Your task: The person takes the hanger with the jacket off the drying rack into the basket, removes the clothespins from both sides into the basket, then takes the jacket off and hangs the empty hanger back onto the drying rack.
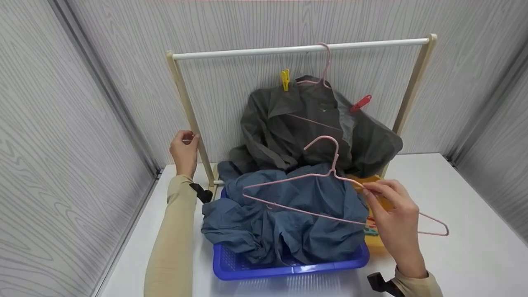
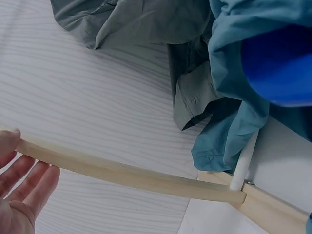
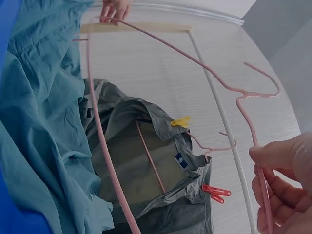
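My right hand pinches a pink clothes hanger by one shoulder, its hook upward, in front of the laundry. My left hand holds the wooden side post of a drying rack, thumb on one side and fingers on the other in the left wrist view. Below the hanger, a crumpled blue garment lies heaped in a blue plastic basket. Behind, a dark grey shirt hangs from the white rail on another pink hanger. A yellow clothespin and a red clothespin clip it.
Partly hidden behind my right hand stands a yellow container with clothespins, a green one among them. The rack's other wooden post rises at the right. Grey wood-grain panels enclose the white table.
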Demonstrator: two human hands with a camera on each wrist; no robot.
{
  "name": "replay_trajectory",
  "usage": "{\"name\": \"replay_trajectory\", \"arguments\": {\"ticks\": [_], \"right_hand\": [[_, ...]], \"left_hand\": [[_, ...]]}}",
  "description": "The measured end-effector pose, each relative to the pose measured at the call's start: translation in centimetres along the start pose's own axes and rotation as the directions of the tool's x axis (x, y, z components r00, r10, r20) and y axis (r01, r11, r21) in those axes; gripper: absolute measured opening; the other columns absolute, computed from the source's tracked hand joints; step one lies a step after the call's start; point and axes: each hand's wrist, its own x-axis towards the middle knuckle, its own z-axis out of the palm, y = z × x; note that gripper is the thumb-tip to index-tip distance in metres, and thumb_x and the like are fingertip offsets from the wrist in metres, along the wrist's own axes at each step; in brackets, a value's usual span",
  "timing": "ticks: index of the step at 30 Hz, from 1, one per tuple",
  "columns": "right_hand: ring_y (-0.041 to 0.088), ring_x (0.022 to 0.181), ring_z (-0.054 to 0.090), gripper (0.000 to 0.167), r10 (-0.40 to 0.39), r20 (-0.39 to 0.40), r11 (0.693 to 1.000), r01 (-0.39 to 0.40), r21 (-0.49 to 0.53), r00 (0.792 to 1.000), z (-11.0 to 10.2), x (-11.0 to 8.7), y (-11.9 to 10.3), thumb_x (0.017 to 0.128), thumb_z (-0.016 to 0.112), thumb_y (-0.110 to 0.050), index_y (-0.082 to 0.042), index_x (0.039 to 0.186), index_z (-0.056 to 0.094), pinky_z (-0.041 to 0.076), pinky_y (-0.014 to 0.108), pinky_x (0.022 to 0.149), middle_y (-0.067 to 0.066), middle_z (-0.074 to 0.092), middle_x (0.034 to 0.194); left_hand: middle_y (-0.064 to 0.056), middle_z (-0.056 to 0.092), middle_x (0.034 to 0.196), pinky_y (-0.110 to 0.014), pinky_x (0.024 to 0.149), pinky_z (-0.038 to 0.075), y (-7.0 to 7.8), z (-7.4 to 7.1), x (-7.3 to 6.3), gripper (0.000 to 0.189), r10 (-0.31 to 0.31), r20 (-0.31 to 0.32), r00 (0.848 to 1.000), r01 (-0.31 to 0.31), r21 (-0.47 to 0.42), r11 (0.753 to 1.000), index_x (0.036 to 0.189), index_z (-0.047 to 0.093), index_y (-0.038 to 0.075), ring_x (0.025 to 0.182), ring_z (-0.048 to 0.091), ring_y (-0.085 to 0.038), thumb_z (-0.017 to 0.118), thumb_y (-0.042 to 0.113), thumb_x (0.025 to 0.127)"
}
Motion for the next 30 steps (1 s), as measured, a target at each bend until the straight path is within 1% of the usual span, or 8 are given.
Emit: {"name": "replay_trajectory", "arguments": {"ticks": [2,6,10,15,19,23,26,30], "right_hand": [[0.015,0.096,0.052,0.026,-0.014,0.009,1.0,0.014,-0.023,1.0,0.1,0.1,0.5,0.079,0.076,0.011,-0.002,0.103,0.074,0.044,0.011,0.084,0.008,0.063,0.101],[0.019,0.097,0.05,0.023,-0.058,0.028,0.996,0.06,-0.072,0.998,0.2,1.1,0.4,0.082,0.075,0.006,-0.001,0.104,0.073,0.043,0.012,0.082,0.009,0.062,0.102],[0.022,0.097,0.051,0.023,-0.104,0.0,0.99,0.103,-0.098,0.995,0.8,2.3,0.6,0.082,0.075,0.005,-0.001,0.104,0.073,0.04,0.015,0.083,0.011,0.062,0.102],[0.022,0.092,0.053,0.02,-0.122,-0.013,0.988,0.12,-0.096,0.992,1.8,4.0,1.1,0.085,0.074,0.002,-0.003,0.104,0.074,0.04,0.016,0.079,0.011,0.063,0.099],[0.023,0.088,0.053,0.017,-0.133,-0.021,0.985,0.13,-0.111,0.991,2.6,5.6,1.1,0.086,0.074,-0.001,-0.004,0.103,0.075,0.038,0.023,0.075,0.009,0.063,0.098],[0.025,0.086,0.051,0.015,-0.166,-0.036,0.977,0.159,-0.139,0.986,3.3,7.1,0.9,0.087,0.073,-0.001,-0.004,0.101,0.075,0.036,0.032,0.073,0.011,0.063,0.096],[0.027,0.083,0.05,0.013,-0.203,-0.052,0.968,0.192,-0.163,0.978,3.9,8.2,0.6,0.087,0.072,0.0,-0.003,0.099,0.075,0.035,0.035,0.071,0.012,0.062,0.094],[0.027,0.084,0.05,0.011,-0.241,-0.039,0.955,0.23,-0.188,0.97,5.1,9.5,0.3,0.089,0.071,-0.002,-0.002,0.099,0.075,0.038,0.035,0.071,0.012,0.061,0.093]], "left_hand": [[-0.01,0.064,0.101,-0.026,0.076,0.046,0.0,0.1,0.0,0.019,-0.002,0.001,1.0,0.002,0.004,1.0,0.107,0.066,0.0,0.088,0.059,-0.018,0.067,0.014,0.094],[-0.01,0.064,0.101,-0.027,0.076,0.046,0.2,0.1,0.0,0.018,-0.009,-0.002,1.0,0.009,0.001,1.0,0.107,0.066,0.001,0.088,0.059,-0.018,0.067,0.014,0.094],[-0.011,0.064,0.101,-0.027,0.076,0.046,0.4,0.1,0.0,0.019,-0.004,0.001,1.0,0.004,0.01,1.0,0.108,0.065,0.001,0.087,0.058,-0.018,0.067,0.013,0.094],[-0.013,0.064,0.102,-0.028,0.076,0.045,0.5,0.1,-0.2,0.019,-0.009,0.011,1.0,0.008,0.029,1.0,0.108,0.065,-0.001,0.087,0.058,-0.02,0.067,0.012,0.094],[-0.013,0.064,0.102,-0.029,0.075,0.046,0.5,0.0,-0.3,0.019,-0.011,0.027,1.0,0.01,0.042,0.999,0.108,0.064,-0.001,0.087,0.059,-0.021,0.066,0.011,0.094],[-0.013,0.064,0.102,-0.03,0.076,0.046,0.6,-0.1,-0.3,0.018,-0.001,0.034,0.999,-0.001,0.049,0.999,0.108,0.064,-0.001,0.087,0.059,-0.022,0.065,0.01,0.094],[-0.014,0.064,0.103,-0.031,0.077,0.046,0.7,-0.2,-0.3,0.018,0.011,0.047,0.999,-0.014,0.052,0.999,0.109,0.064,-0.001,0.087,0.058,-0.023,0.064,0.01,0.095],[-0.014,0.063,0.103,-0.033,0.077,0.046,0.7,-0.4,-0.1,0.018,0.015,0.056,0.998,-0.018,0.05,0.999,0.11,0.064,-0.001,0.087,0.058,-0.024,0.063,0.009,0.095]]}}
